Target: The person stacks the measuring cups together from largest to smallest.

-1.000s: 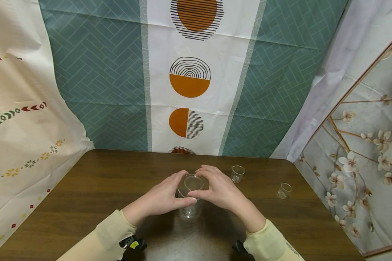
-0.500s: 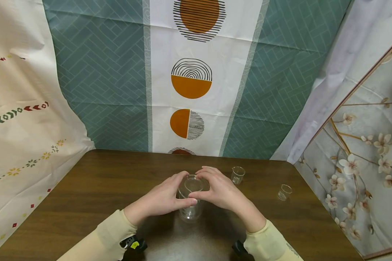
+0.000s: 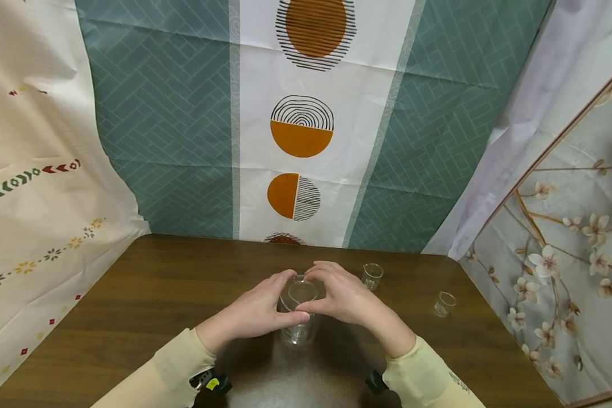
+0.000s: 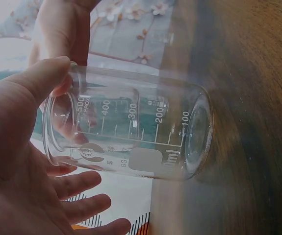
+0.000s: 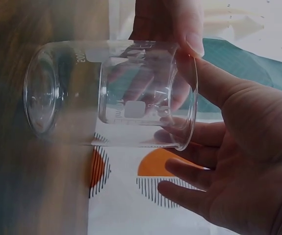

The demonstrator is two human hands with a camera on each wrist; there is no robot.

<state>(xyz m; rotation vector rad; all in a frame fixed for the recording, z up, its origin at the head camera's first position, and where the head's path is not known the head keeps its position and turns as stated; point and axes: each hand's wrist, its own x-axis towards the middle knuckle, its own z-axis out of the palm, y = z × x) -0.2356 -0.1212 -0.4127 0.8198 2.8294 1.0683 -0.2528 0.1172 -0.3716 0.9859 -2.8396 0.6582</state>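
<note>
Head view gives us a large clear cylindrical glass beaker (image 4: 165, 147) upright on the dark brown wooden worktop (image 3: 132, 300), midway between its left and right edges. Inside its upper part sits a smaller clear glass beaker (image 5: 138, 88), its base well above the larger one's floor.

We see the bare left hand (image 3: 255, 306) and right hand (image 3: 344, 297) gripping around the mouth, thumbs meeting on the near side, forefingers on the far side; the glass hangs below both palms. Whether fingertips also bear on the inner rim, we cannot tell.

White print on the large beaker reads 500, APPROX, 400, 300, 200 and 100, with a round globe-like logo, small Chinese characters and "GG". On the inner beaker we make out "mL".

Farther out, one small clear glass beaker (image 3: 372, 276) stands towards the far edge, and another tiny clear glass beaker (image 3: 444, 305) nearer the right edge.
</note>
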